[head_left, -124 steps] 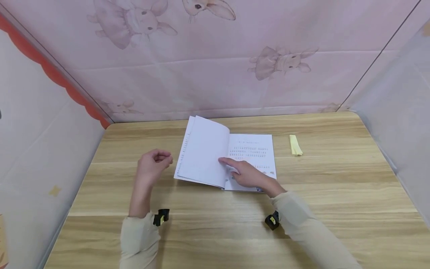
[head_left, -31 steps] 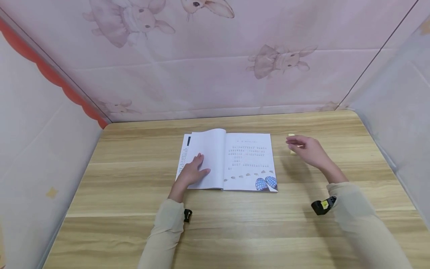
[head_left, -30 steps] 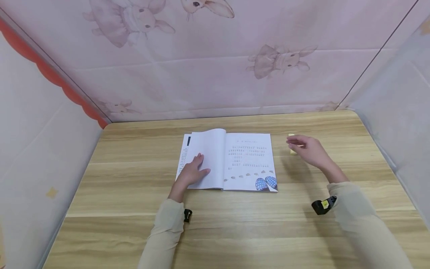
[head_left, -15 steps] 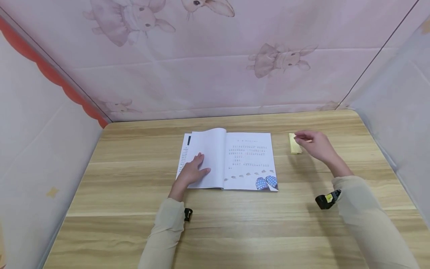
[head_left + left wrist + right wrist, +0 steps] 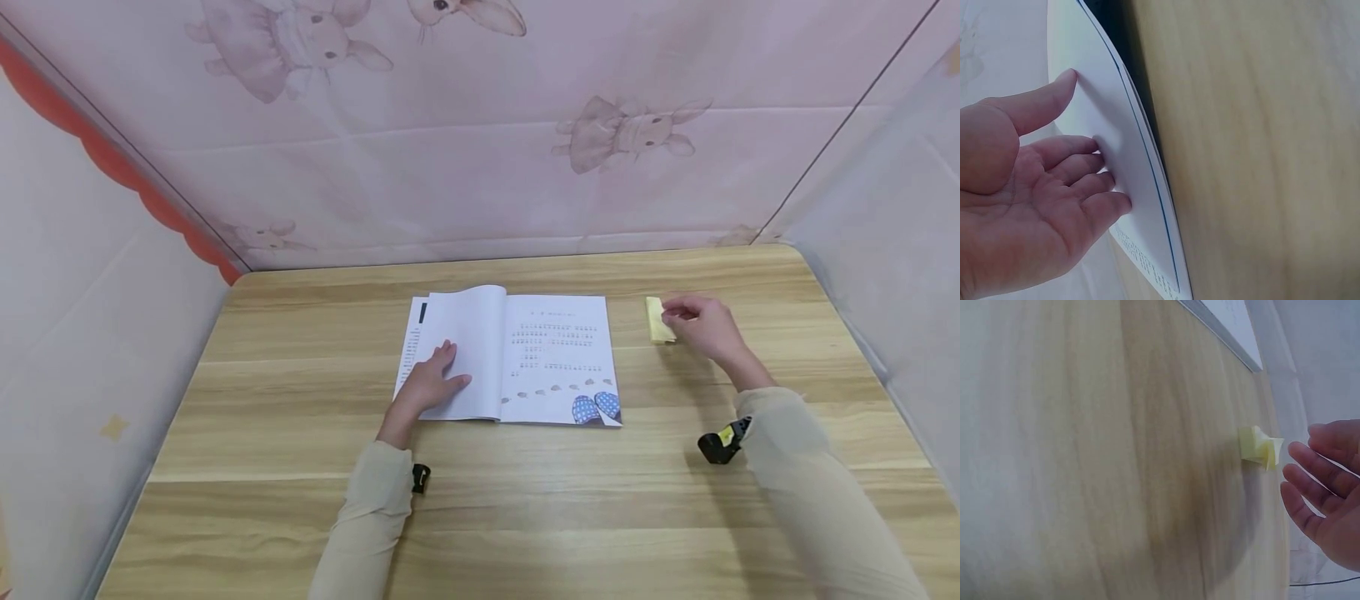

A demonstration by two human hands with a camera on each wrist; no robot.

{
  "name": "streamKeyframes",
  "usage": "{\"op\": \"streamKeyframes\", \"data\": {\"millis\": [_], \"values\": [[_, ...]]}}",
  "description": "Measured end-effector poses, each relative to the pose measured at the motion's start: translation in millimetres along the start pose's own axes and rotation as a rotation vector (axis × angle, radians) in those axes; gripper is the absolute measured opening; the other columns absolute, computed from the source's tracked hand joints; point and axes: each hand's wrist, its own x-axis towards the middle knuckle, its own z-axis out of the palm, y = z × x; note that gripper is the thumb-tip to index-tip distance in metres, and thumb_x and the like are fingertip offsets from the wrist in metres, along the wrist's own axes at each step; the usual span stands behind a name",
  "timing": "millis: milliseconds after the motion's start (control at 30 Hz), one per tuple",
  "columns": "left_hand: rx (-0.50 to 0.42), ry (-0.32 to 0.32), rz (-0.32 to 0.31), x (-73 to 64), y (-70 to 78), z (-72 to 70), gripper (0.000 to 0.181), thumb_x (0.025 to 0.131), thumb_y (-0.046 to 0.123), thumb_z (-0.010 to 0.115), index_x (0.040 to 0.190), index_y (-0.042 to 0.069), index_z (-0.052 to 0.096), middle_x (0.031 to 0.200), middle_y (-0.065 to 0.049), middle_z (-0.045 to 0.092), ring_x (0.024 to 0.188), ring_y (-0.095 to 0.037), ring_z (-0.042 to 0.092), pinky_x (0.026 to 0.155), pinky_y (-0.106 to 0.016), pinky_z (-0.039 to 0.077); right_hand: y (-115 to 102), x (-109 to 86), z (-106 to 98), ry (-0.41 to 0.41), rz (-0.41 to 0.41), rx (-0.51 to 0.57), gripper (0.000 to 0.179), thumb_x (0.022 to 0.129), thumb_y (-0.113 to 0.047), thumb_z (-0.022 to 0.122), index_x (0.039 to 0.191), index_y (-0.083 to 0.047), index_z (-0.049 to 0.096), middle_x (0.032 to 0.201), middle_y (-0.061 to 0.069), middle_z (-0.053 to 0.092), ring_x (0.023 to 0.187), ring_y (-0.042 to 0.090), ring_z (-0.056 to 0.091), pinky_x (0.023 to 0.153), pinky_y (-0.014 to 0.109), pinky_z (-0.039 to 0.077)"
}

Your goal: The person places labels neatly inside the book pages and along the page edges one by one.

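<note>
An open book [image 5: 555, 358] lies on the table, its right page printed with text, footprints and blue checked slippers. My left hand [image 5: 429, 385] rests with spread fingers on the blank left page [image 5: 468, 333]; in the left wrist view the fingertips meet this page [image 5: 1122, 162]. To the right of the book is a small yellow pad [image 5: 657, 321] that looks like sticky notes, with a lifted top sheet in the right wrist view. My right hand [image 5: 705, 325] is at its right edge, fingers loosely bent. The right wrist view shows a slight gap between fingertips and pad [image 5: 1260, 449].
The wooden table [image 5: 525, 517] extends around the book and the pad. A pink curtain with rabbit prints [image 5: 450, 183] hangs along the far edge, with pale side walls left and right. Black wrist cameras [image 5: 723, 442] sit below both wrists.
The lifted leaf has settled to the left and my left hand has come onto it. My right hand has left the book for the yellow pad, lately shifting slightly around its right edge.
</note>
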Motion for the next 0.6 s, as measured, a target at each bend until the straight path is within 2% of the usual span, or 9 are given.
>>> {"op": "streamKeyframes", "data": {"millis": [367,600], "values": [[-0.002,-0.002,0.001,1.2,-1.4,0.5,0.065,0.091,0.029,0.054,0.143,0.004,0.024,0.15,-0.007,0.014,0.137,-0.028,0.01,0.11,-0.043,0.013,13,-0.7,9,-0.029,0.075,0.023,0.025,0.086,-0.001,0.058,0.109,0.009,0.059,0.098,0.024,0.063,0.078,0.015,0.054,0.061,0.014,0.042],[-0.018,0.009,0.006,2.7,-2.9,2.3,0.065,0.091,0.028,0.055,0.143,0.004,0.025,0.15,-0.006,0.015,0.137,-0.026,0.01,0.11,-0.042,0.013,16,-1.0,13,-0.01,0.059,0.005,0.026,0.085,-0.002,0.06,0.109,0.008,0.06,0.099,0.024,0.063,0.081,0.022,0.055,0.064,0.019,0.042]]}}
